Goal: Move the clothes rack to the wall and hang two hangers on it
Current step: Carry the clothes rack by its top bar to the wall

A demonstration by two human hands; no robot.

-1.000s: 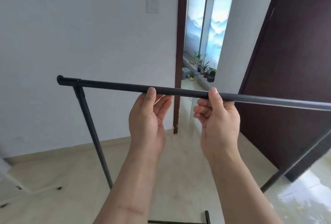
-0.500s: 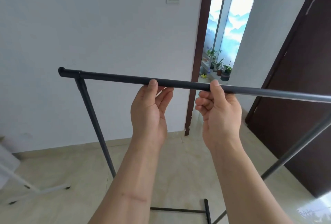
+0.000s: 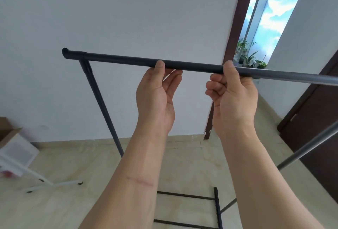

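A black metal clothes rack (image 3: 117,60) stands in front of me, its top bar running from the upper left to the right edge. My left hand (image 3: 157,98) grips the bar near its middle, thumb on top. My right hand (image 3: 232,98) grips the same bar a little further right. The rack's left upright (image 3: 102,108) slants down to the floor, and its base bars (image 3: 216,208) show between my forearms. The right upright (image 3: 307,150) crosses the right edge. The white wall (image 3: 128,18) lies just beyond the rack. No hangers are in view.
A white stand with a cardboard box (image 3: 20,153) sits on the floor at the left. A doorway with a dark frame (image 3: 236,27) opens to the right of the wall, with potted plants (image 3: 250,58) behind it. A dark door (image 3: 314,119) stands at the far right.
The view has swung left and downward, so the wall fills more of the frame and the doorway has shifted right. Both hands keep their grip on the bar as the rack moves toward the wall.
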